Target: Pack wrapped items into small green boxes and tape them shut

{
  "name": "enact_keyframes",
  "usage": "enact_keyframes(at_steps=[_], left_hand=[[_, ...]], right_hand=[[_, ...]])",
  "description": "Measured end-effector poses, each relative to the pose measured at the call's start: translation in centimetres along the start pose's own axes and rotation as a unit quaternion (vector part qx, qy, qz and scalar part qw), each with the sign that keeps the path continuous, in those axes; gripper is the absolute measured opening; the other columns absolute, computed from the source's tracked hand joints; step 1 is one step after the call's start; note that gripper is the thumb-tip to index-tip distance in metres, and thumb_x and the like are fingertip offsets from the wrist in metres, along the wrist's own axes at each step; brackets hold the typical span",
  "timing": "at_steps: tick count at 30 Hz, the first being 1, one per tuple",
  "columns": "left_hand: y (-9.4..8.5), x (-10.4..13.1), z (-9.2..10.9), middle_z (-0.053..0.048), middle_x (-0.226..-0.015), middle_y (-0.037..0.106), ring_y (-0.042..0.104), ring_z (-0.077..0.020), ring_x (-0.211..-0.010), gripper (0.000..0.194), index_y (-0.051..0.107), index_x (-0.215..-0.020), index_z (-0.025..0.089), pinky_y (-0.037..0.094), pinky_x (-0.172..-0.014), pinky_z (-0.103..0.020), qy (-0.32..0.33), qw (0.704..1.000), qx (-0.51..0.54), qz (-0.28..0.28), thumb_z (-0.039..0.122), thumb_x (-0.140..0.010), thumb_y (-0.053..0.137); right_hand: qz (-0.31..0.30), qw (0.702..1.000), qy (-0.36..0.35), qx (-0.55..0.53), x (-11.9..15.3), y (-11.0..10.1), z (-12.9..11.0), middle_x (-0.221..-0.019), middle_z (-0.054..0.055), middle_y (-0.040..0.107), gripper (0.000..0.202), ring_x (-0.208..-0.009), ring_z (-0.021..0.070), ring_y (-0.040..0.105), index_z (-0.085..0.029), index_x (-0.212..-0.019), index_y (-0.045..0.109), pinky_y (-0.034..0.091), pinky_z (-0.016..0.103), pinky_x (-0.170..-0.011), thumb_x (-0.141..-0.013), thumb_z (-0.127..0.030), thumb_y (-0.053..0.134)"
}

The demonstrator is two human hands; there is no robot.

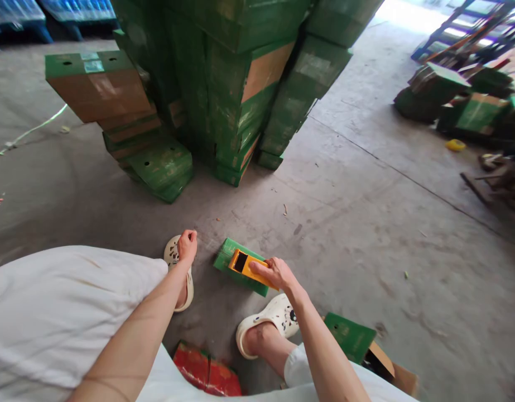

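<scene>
The left hand (187,247), fingers curled almost closed and contents, if any, hidden, hangs over a cream perforated clog (171,252); alongside, an oblong green cardboard box (224,254) lies on gray concrete floor (366,223) beneath a yellow, black-paneled handheld tool (252,268), gripped by the right hand (280,273).

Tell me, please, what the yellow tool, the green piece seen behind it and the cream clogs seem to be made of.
Yellow tool: probably plastic, perhaps painted metal; smooth, evenly coloured body.
Green piece: likely coloured cardboard, slightly shiny; flat faces, straight edges.
Cream clogs: seemingly moulded foam or rubber, dull; thick, rounded, with holes.
</scene>
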State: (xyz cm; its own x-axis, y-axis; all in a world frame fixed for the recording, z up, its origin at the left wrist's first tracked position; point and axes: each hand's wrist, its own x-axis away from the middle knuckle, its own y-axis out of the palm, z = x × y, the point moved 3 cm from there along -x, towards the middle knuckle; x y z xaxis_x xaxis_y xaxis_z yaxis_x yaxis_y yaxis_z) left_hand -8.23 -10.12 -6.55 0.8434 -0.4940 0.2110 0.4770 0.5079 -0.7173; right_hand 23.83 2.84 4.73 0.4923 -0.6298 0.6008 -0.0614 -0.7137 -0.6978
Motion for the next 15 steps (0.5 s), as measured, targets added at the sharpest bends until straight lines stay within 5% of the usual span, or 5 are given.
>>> enact_keyframes(at_steps=[15], left_hand=[[6.7, 3.3, -1.7, -0.013, -0.101, 0.078, 0.071, -0.0235, -0.097, 0.018, 0.073, -0.097, 0.020, 0.046, -0.086, -0.030, -0.027, 0.992, -0.010, -0.120, 0.024, -0.100, 0.056]], right_hand=[[0.003, 0.991, 0.036, 0.125, -0.1, 0.5, -1.0, -0.064, 0.005, 0.062, 0.066, -0.059, 0.0139, 0.051, -0.018, -0.070, 0.070, 0.027, 0.026, -0.056, -0.098, -0.073, 0.046]])
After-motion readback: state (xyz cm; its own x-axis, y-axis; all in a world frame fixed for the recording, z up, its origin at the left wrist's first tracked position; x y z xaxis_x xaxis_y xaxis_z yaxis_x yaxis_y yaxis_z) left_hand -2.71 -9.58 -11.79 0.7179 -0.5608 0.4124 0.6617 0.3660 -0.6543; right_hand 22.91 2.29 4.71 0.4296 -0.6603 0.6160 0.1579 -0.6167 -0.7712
